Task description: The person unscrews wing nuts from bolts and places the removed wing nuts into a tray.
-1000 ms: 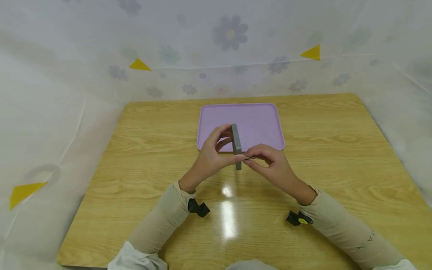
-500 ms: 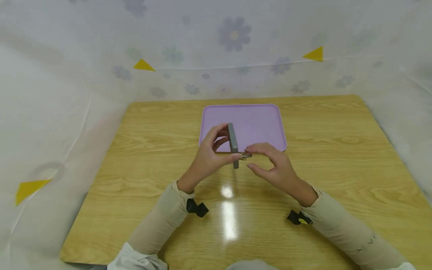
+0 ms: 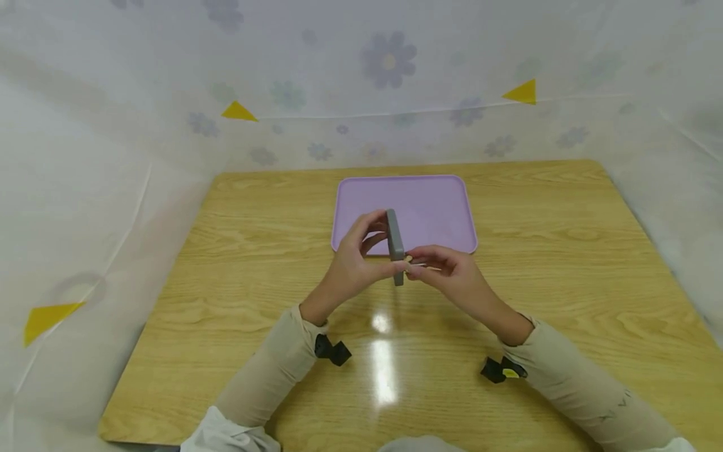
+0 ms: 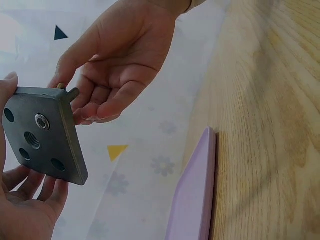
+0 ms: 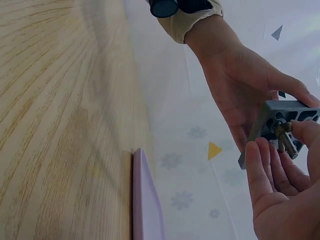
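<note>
My left hand (image 3: pixel 351 267) holds a grey square plate (image 3: pixel 395 233) on edge above the table, thumb on the near edge and fingers on the far one. Several round holes show on the plate's flat face in the left wrist view, with a socket-head bolt (image 4: pixel 42 121) seated in one and a threaded hole at the centre. On the ribbed back, the threaded shank of that bolt (image 5: pixel 288 146) sticks out, carrying a brass-coloured wing nut (image 5: pixel 283 127). My right hand (image 3: pixel 460 276) pinches the wing nut between thumb and fingers, close against the plate.
Beyond the hands, a shallow purple tray (image 3: pixel 435 213) lies on the wood-grain table (image 3: pixel 565 263). A pale flowered curtain (image 3: pixel 316 75) with yellow triangles surrounds the table's back and sides.
Half a second ago the right thumb and fingers were spread away from the bolt; now they have come together on the wing nut again. The left hand keeps its hold, shifting only slightly.
</note>
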Demonstrator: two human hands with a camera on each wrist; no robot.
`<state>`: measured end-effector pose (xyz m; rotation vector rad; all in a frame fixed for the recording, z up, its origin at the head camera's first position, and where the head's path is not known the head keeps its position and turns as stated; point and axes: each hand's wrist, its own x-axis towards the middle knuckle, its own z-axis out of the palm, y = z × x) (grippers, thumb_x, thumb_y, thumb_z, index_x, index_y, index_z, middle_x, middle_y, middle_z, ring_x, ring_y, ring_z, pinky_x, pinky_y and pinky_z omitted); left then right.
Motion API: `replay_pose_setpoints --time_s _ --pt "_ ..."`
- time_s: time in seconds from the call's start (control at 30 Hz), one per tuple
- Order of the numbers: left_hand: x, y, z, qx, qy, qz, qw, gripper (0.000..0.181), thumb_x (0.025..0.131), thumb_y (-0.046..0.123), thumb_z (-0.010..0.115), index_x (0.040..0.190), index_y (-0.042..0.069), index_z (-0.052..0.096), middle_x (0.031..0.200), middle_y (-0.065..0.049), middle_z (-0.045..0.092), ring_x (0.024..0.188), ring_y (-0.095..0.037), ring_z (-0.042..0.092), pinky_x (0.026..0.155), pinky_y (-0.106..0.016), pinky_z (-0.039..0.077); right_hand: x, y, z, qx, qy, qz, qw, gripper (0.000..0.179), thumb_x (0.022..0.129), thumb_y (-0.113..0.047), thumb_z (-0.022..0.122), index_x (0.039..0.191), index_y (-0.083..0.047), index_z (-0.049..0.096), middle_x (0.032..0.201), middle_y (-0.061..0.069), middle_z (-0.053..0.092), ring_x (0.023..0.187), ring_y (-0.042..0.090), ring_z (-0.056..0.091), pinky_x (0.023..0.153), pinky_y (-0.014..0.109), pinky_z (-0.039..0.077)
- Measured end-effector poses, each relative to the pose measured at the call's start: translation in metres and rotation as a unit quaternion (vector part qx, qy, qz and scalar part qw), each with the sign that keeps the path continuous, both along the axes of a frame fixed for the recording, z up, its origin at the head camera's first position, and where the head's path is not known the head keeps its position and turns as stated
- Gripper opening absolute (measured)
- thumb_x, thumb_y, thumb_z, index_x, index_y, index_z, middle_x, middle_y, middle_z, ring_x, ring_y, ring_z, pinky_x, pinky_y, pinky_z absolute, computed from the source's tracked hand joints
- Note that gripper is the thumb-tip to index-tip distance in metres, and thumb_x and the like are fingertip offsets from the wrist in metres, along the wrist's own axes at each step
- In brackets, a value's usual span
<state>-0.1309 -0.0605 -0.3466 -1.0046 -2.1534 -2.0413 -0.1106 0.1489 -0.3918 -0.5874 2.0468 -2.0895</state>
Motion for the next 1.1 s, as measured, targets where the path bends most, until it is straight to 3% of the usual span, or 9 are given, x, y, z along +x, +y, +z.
replay_pose_setpoints --time_s 0.23,0.47,0.77,1.1 --pt "0.0011 0.0008 -0.0014 0.002 -0.005 -0.002 1.0000 0.074 0.075 0.003 0.076 0.135 -0.009 0.035 0.124 -0.020 0.042 0.113 -0.030 0.044 0.102 -0.041 0.039 0.0005 -0.0039 -0.0035 -0.040 0.039 -0.004 0.9984 0.027 0.085 0.003 0.064 0.110 0.009 0.057 0.106 0.015 0.060 0.099 0.023 0.061 0.085 0.037 0.052" --pt "0.0003 0.0007 -0.0021 0.004 0.005 -0.002 1.0000 0.076 0.077 0.016 0.076 0.135 -0.010 0.034 0.124 -0.022 0.042 0.113 -0.031 0.044 0.101 -0.042 0.040 -0.0003 -0.0074 -0.0035 -0.047 0.106 -0.008 0.9932 0.017 0.083 0.011 0.063 0.099 0.006 0.060 0.099 0.015 0.060 0.095 0.022 0.059 0.084 0.036 0.052" --pt "-0.0005 0.0026 -0.0014 -0.002 -0.008 0.004 1.0000 0.074 0.074 -0.005 0.075 0.135 -0.009 0.035 0.124 -0.021 0.042 0.113 -0.031 0.044 0.101 -0.041 0.040 -0.0012 -0.0058 -0.0033 -0.046 0.176 0.003 0.9833 0.020 0.079 0.015 0.064 0.097 0.005 0.061 0.101 0.014 0.060 0.099 0.023 0.056 0.088 0.037 0.050" --pt "-0.0020 0.0018 -0.0017 -0.005 -0.001 0.004 1.0000 0.074 0.075 0.002 0.077 0.136 -0.008 0.035 0.124 -0.019 0.042 0.113 -0.027 0.045 0.101 -0.040 0.040 -0.0044 -0.0064 -0.0068 -0.060 0.232 0.005 0.9708 0.023 0.076 0.021 0.063 0.093 0.005 0.064 0.102 0.018 0.060 0.097 0.023 0.058 0.085 0.032 0.052"
